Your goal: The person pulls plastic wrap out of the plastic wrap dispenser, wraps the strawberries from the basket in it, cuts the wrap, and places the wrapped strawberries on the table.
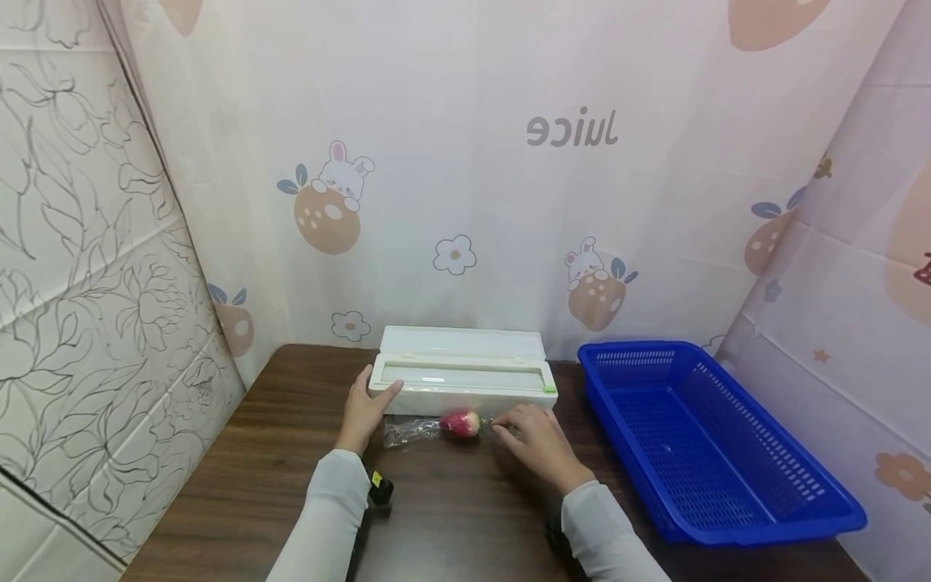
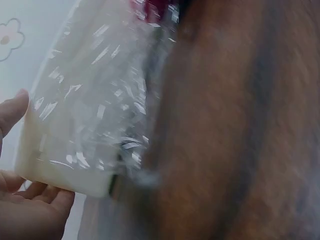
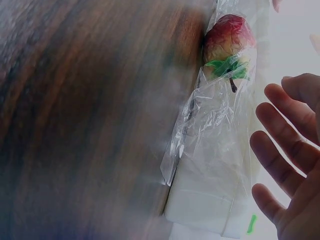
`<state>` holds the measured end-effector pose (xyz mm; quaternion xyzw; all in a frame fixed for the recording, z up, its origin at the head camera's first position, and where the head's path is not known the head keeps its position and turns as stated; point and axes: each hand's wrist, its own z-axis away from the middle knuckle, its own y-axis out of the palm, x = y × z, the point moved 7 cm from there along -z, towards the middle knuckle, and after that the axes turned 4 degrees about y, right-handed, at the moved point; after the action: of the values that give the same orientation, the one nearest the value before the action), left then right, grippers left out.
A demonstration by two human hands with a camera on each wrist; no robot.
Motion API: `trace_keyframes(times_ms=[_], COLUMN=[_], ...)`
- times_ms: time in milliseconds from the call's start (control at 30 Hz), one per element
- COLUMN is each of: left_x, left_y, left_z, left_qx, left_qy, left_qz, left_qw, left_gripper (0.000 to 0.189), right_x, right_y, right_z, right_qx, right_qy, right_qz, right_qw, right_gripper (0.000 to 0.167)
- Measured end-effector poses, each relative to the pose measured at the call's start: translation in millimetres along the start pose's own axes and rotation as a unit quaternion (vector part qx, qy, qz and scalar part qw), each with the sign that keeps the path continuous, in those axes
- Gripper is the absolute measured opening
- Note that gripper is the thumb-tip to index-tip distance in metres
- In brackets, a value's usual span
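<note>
A long white cling film dispenser [image 1: 465,400] stands against the back wall with its lid raised. My left hand [image 1: 361,411] grips its left end, thumb on the upper edge and fingers at the end face in the left wrist view. In front of the dispenser lies a red-and-cream fruit [image 1: 460,423] with green leaves and a brown stem, wrapped in clear film [image 3: 210,115] whose loose ends spread to both sides. Over the right-hand film end hovers my right hand [image 1: 538,444]. The right wrist view shows its fingers spread, holding nothing.
A blue plastic basket [image 1: 727,533] stands on the right of the brown wooden table [image 1: 444,517]. Patterned curtains [image 1: 451,162] enclose the back and sides. A green slider [image 1: 549,389] sits at the dispenser's right end.
</note>
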<state>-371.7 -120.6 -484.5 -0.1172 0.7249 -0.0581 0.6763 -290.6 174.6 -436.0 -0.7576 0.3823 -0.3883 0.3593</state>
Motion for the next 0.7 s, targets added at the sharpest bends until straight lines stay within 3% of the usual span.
trace_keyframes(times_ms=[267,500,700], left_x=[1.3,1.5,6.2], left_y=[1.0,1.4,3.9], left_z=[-1.9,-2.2,-3.4], left_qx=[-0.020,-0.011,-0.004], left_qy=[0.034,0.018,0.003], left_qz=[-0.036,-0.024,-0.013], left_qw=[0.9986,0.9995,0.9999], left_gripper=[0.083,0.084,0.084], right_x=[-3,-5,-11], right_y=[-4,-8,-17], right_z=[-1.5,-2.6,-4.3], right_qx=[0.000,-0.021,-0.074], right_qy=[-0.007,-0.014,-0.008], right_qz=[-0.002,-0.014,-0.021], right_qw=[1.0000,0.9996,0.9970], right_gripper=[0.009,0.005,0.009])
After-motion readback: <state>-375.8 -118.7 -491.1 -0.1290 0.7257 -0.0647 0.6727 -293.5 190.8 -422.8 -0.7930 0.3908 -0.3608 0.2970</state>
